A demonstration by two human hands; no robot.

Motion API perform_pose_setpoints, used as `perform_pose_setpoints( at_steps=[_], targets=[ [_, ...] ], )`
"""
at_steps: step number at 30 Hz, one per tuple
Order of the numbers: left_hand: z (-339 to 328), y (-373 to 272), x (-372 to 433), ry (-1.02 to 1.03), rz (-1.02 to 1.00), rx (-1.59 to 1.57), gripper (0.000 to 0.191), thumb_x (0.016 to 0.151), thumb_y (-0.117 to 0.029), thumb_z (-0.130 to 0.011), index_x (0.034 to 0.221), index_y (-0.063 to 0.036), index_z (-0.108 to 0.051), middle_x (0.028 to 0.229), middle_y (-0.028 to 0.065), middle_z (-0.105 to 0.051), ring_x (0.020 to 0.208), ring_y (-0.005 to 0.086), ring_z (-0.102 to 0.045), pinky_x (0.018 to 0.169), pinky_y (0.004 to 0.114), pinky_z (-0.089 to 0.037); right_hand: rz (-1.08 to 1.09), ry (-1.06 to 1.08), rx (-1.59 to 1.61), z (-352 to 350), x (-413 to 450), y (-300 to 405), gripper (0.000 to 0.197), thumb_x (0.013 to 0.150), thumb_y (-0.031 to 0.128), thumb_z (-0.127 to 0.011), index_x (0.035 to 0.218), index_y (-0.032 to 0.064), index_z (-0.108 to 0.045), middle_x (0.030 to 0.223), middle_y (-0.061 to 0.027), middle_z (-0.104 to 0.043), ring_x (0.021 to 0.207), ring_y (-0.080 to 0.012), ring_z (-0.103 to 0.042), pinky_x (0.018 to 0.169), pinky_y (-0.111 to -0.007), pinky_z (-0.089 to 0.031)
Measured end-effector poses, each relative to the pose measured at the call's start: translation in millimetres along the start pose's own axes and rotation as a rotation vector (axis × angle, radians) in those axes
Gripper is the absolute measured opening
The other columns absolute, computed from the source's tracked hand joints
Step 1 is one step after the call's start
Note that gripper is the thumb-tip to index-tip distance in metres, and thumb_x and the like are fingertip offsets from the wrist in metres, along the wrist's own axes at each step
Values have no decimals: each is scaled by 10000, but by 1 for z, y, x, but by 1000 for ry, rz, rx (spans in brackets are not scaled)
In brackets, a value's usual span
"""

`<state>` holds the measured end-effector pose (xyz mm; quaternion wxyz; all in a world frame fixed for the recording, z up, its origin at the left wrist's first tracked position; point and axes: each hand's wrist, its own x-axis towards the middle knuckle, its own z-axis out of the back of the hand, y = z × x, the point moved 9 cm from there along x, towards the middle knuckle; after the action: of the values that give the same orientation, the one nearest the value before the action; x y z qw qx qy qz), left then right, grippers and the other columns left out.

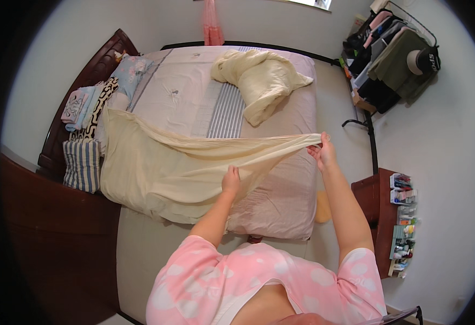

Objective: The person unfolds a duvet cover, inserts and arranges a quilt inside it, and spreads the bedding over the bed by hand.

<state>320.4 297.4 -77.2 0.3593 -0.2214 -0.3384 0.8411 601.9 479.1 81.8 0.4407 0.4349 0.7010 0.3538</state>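
A pale yellow cloth cover (152, 162) lies spread over the near left part of the bed, one end drawn out to the right. My right hand (322, 152) grips its far right corner, lifted near the bed's right edge. Closer to me, my left hand (231, 180) is closed on the cloth's near side, around its middle. Past the cover, a bunched cream quilt (261, 81) rests on the pink bed sheet (278, 203). Between them a grey-and-white striped band (225, 111) of bedding shows. The cloth hides part of the mattress beneath it.
Pillows, including a blue-striped pillow (81, 165), and folded textiles (77, 107) line the dark wooden headboard (87, 73). A clothes rack (355, 122) stands at the back right. Nearer on the right, a reddish-brown dresser (385, 227) carries baskets of small items. Brown wooden furniture (58, 235) fills the left.
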Motion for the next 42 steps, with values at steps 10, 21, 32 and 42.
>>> perform_pose_setpoints(
  at_steps=[10, 21, 32, 42],
  targets=[
    [28, -134, 4, -269, -457, -174, 82, 744, -87, -564, 778, -42, -504, 802, 128, -514, 785, 305, -514, 688, 391, -418, -117, 272, -203, -68, 49, 19, 250, 905, 309, -401, 910, 65, -459, 750, -83, -554, 582, -165, -582, 492, -262, -479],
    [-11, -161, -35, -560, -160, -29, 107, 765, -90, -537, 857, -48, -502, 857, 136, -520, 825, 326, -512, 703, 404, -424, -404, 747, -238, -75, 29, -3, 214, 888, 261, -426, 755, 94, -429, 686, -91, -556, 555, -168, -574, 499, -281, -470],
    [30, -196, -131, -654, -149, -1, 122, 855, -156, -470, 896, -54, -523, 861, 134, -578, 797, 339, -547, 675, 403, -436, -247, 673, -390, -16, 88, -36, 194, 877, 270, -479, 833, 81, -485, 693, -31, -512, 528, -109, -513, 455, -244, -417],
    [17, -200, -148, -459, -151, -196, 151, 861, -181, -476, 911, -58, -548, 815, 157, -587, 775, 339, -558, 656, 371, -440, -58, 1344, -719, -63, -62, -67, 388, 757, 0, -541, 1124, 83, -445, 844, -69, -577, 621, -138, -568, 532, -259, -455]
  ],
)
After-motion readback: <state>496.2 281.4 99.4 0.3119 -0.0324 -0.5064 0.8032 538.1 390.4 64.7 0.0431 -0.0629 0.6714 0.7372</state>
